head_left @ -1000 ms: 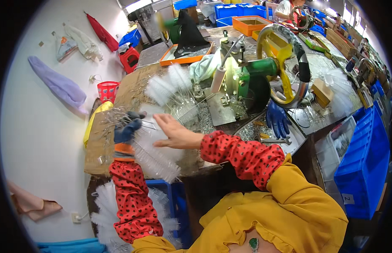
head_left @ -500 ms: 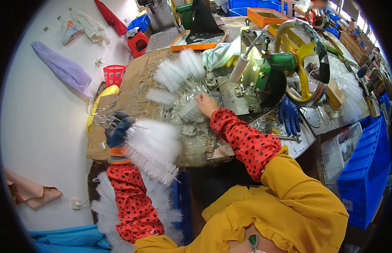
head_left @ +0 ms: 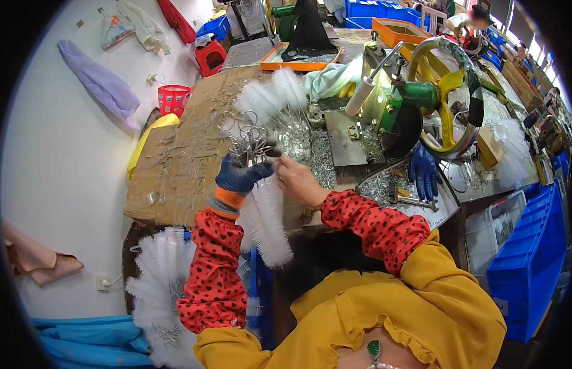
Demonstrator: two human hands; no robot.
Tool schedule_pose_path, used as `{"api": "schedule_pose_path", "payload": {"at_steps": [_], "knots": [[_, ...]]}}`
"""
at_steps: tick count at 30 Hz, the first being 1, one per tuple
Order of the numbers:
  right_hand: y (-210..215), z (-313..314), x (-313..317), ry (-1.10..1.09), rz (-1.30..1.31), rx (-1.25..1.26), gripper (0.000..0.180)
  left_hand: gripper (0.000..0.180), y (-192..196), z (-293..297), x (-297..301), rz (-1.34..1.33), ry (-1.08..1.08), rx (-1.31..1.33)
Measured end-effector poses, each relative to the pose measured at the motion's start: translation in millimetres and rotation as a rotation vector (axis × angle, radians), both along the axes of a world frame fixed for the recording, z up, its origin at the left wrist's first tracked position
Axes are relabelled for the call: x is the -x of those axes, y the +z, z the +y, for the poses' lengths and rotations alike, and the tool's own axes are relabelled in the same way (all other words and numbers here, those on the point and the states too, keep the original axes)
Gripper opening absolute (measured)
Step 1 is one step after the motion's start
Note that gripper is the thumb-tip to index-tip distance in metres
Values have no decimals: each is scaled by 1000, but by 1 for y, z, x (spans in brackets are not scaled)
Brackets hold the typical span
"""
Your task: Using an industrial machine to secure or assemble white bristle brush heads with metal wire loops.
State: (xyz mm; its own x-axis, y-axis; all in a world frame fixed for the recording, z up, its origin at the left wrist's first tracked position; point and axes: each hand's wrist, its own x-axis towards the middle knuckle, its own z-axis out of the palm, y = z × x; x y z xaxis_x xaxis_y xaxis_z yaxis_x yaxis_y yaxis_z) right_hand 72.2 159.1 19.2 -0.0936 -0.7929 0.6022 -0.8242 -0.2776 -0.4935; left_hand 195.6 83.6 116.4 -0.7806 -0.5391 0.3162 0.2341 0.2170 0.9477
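Here, the cardboard-covered work surface (head_left: 175, 166) fills the middle of the frame, running from centre left toward the upper right. On its right part stands a green and yellow hand-cranked machine with a big yellow wheel (head_left: 443, 98), and a dark blue rubber glove (head_left: 423, 172) lies just below it, right of centre. A loose heap of white bristle brushes with twisted wire handles (head_left: 270, 98) rests on the surface in the upper centre, next to a scatter of small metal parts (head_left: 310, 144). Lower left, below the surface edge, a fan of more white bristle brushes (head_left: 160, 283) sticks out.

At the centre, the left hand (head_left: 241, 175), in a blue glove with an orange cuff, is closed around a bundle of white bristle brushes (head_left: 267, 221); the bristle ends hang down past the surface edge and the wire loops stick up above the fist. The bare right hand (head_left: 298, 181) is just beside it, fingers curled toward the bundle; whether it grips anything cannot be told.
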Motion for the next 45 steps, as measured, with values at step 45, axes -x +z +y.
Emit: {"api": "schedule_pose_path", "payload": {"at_steps": [45], "knots": [[40,-12,66,-174,-730,-131,66,18,45,-15,-56,129,116,-443]]}}
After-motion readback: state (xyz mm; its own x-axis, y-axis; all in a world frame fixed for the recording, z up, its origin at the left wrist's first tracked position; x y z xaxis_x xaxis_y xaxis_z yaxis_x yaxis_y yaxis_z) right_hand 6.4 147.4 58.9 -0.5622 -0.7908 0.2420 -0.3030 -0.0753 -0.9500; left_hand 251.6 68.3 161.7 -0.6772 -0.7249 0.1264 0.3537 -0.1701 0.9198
